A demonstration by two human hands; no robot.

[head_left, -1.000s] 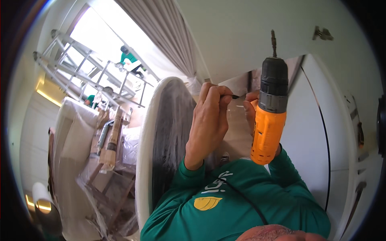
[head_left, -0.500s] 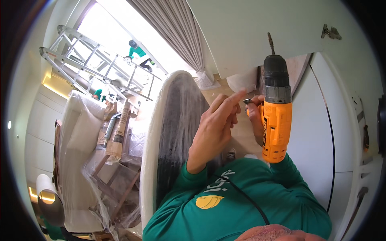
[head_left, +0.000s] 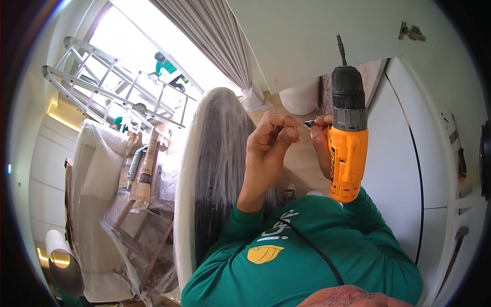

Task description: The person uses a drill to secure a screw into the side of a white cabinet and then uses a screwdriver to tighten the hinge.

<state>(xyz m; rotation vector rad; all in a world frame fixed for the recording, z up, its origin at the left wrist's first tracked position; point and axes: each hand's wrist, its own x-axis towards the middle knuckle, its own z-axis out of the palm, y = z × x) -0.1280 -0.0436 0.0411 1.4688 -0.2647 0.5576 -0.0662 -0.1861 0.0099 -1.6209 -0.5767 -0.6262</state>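
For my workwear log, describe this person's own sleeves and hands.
Both sleeves are long and green. The left hand and the partly hidden right hand show no gloves. The matching top bears white lettering and a yellow helmet emblem; a black cord crosses its chest.

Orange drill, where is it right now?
In the head view, the orange drill is right of centre, partly hiding the right hand, with the left hand to its left and a white panel to its right.
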